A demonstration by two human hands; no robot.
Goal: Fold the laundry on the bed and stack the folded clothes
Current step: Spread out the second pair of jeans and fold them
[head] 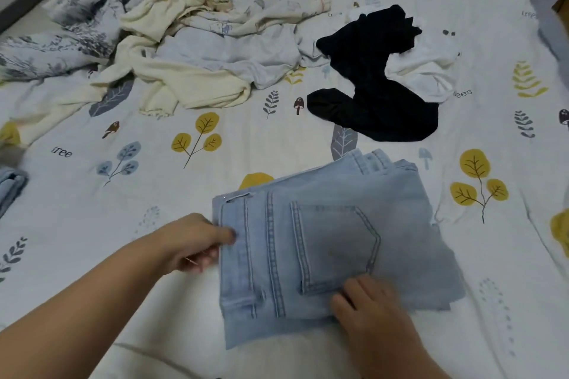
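Note:
Folded light blue jeans (326, 237) lie on the bed in front of me, back pocket facing up. My left hand (197, 243) pinches their waistband edge on the left side, thumb on top and fingers under the fabric. My right hand (369, 311) rests on the near part of the jeans just below the pocket, fingers bent down onto the denim. Farther back lie a black garment (369, 77), a cream garment (172, 71), a pale blue-grey garment (234, 52) and a white garment (425, 71), all unfolded.
The bed sheet (123, 194) is white with leaf and tree prints. A crumpled grey-patterned blanket (77, 9) fills the back left. A blue denim piece (10, 188) shows at the left edge. The bed's right edge runs along the far right.

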